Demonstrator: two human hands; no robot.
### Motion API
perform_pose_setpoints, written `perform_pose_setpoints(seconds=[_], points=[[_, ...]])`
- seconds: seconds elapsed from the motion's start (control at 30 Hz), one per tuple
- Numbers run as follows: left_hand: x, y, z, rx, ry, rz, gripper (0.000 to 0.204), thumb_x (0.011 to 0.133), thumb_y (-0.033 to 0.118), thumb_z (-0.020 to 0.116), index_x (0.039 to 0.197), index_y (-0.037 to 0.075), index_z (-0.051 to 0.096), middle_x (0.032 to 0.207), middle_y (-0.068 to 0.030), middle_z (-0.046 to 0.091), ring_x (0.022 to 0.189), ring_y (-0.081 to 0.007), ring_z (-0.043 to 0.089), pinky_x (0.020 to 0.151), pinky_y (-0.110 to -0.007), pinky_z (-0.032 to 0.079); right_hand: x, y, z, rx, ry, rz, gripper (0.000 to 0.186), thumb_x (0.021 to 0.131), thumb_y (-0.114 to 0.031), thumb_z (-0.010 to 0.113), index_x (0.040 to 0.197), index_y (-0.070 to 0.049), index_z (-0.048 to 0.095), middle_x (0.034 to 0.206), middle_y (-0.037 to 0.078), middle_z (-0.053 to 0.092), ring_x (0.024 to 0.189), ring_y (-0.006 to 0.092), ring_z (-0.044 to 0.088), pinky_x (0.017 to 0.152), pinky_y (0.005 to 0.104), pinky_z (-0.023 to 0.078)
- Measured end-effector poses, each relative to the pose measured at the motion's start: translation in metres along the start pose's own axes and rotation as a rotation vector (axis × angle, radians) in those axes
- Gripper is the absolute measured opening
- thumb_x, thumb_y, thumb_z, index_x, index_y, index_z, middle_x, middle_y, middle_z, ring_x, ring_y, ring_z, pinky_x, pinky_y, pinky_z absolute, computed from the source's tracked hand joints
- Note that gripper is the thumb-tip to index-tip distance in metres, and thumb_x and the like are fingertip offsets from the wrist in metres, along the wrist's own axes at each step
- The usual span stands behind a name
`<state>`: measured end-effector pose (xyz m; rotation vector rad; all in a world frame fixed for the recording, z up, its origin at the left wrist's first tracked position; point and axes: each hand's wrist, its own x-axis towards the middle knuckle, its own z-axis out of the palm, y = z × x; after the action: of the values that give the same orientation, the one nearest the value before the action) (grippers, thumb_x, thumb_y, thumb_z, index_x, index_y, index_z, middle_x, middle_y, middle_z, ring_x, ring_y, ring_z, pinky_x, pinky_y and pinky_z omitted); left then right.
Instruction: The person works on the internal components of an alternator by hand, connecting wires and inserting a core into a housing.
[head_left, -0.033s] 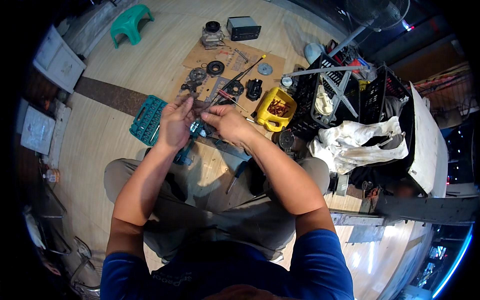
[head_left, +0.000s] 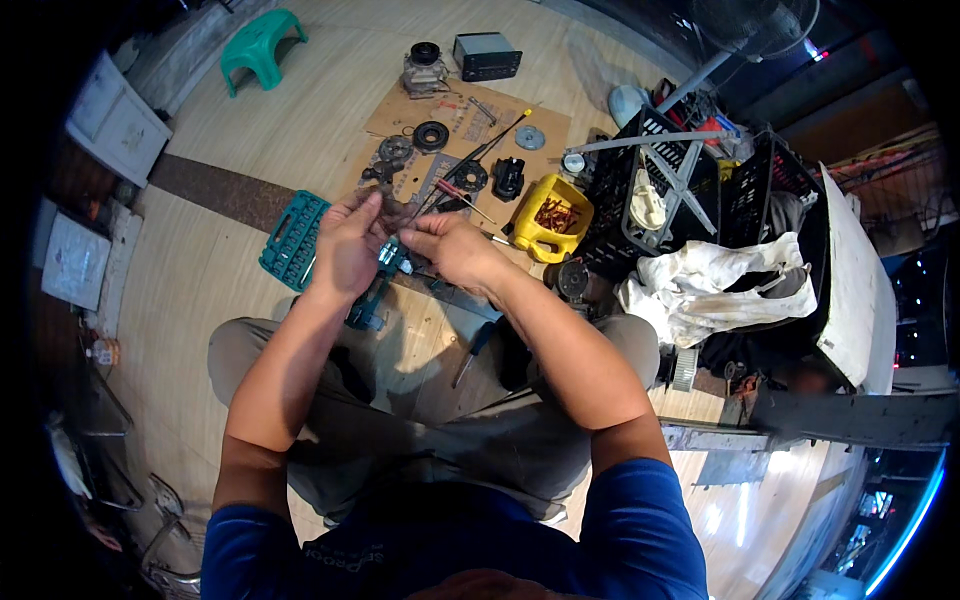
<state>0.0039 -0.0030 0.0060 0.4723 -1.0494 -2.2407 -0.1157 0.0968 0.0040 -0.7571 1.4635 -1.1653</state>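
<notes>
I sit cross-legged on a wooden floor with both hands raised in front of me. My left hand [head_left: 345,245] and my right hand [head_left: 455,250] meet on a small metal part [head_left: 389,256] with a teal piece, each gripping one side of it with the fingertips. Just left of my left hand, an open teal socket set case [head_left: 293,238] lies on the floor. Beyond my hands is a cardboard sheet [head_left: 455,115] carrying round dark machine parts, a red-handled screwdriver [head_left: 452,190] and a long thin rod.
A yellow tub of rusty screws [head_left: 552,215] stands right of the cardboard, with black crates [head_left: 650,190] and a white cloth [head_left: 710,285] further right. A green stool [head_left: 260,45] and a black box [head_left: 487,55] are at the back. A tool lies between my legs.
</notes>
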Motion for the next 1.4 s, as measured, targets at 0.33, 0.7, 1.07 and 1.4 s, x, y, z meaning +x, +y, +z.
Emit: perform_pose_setpoints(seconds=[0.33,0.7,1.07,1.4], points=[[0.002,0.016,-0.013,-0.051,-0.091,-0.098,0.021,0.094,0.017,0.052,0.101,-0.002,0.057,0.075,-0.0033,0.057,0.060,-0.0118,0.049,0.057,-0.023,0.040,0.004,-0.003,-0.034,-0.531,-0.136,-0.183,0.028,0.085,-0.026,0.062,0.093,0.001,0.066,0.076,0.014,0.064,0.070,0.0201,0.059,0.068,0.0339,0.046],[-0.007,-0.009,-0.002,1.280,-0.179,0.068,0.017,0.089,0.010,0.056,0.096,-0.003,0.064,0.081,-0.0164,0.066,0.075,-0.0190,0.063,0.070,-0.031,0.048,-0.001,-0.006,-0.030,-0.345,0.073,-0.037,0.027,0.089,-0.021,0.058,0.096,0.004,0.064,0.075,0.013,0.063,0.068,0.0227,0.058,0.065,0.0333,0.046],[0.007,0.007,-0.018,0.003,-0.052,-0.021,0.024,0.095,0.016,0.050,0.111,-0.001,0.056,0.088,-0.0102,0.065,0.089,-0.0218,0.064,0.080,-0.033,0.051,-0.005,0.008,0.005,-0.111,-0.061,-0.017,0.015,0.093,-0.018,0.056,0.091,-0.006,0.065,0.066,-0.006,0.053,0.056,0.0048,0.046,0.050,0.0213,0.037],[-0.003,0.042,-0.019,0.469,-0.291,-0.357,0.015,0.089,0.017,0.058,0.090,0.001,0.059,0.069,-0.0001,0.054,0.054,-0.0077,0.045,0.048,-0.023,0.034,0.001,-0.009,-0.031,-0.195,-0.215,0.051,0.018,0.090,-0.019,0.061,0.100,-0.006,0.068,0.072,-0.007,0.059,0.059,0.0023,0.046,0.053,0.0198,0.039]])
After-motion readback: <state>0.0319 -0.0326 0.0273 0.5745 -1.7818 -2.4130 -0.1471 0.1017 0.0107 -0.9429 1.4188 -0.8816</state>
